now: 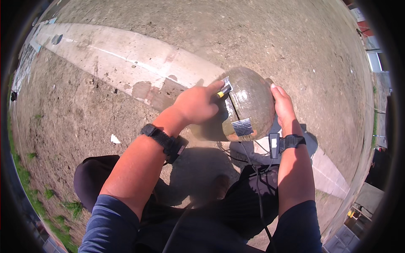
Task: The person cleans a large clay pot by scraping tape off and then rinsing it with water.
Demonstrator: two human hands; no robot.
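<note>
Round and big, the ball-shaped thing [249, 103] sits between both hands, in front of the person's knees and above a long pale concrete strip [126, 55] that runs across the dirt ground [274, 38]. It looks greenish-brown with a woven pattern, a shiny grey patch [242, 127] stuck low on it, and a dark line down its left side.

The left hand [197, 105] presses on the left side of the round thing. Its fingers are curled tight around a small tool [224, 90] with a yellow and dark handle, and the tip of the tool touches the dark line near the top. I think the hand rests there so the tool stays steady.

The right hand [283, 107] lies flat on the other side. Its fingers are spread over the curve and push against it, not gripping around anything. That likely keeps the round thing from rolling away.

Both wrists wear black straps [162, 139]. Thin wires [253, 168] hang down near the person's dark trousers [97, 177]. A bit of grass [74, 206] grows at the lower left.
</note>
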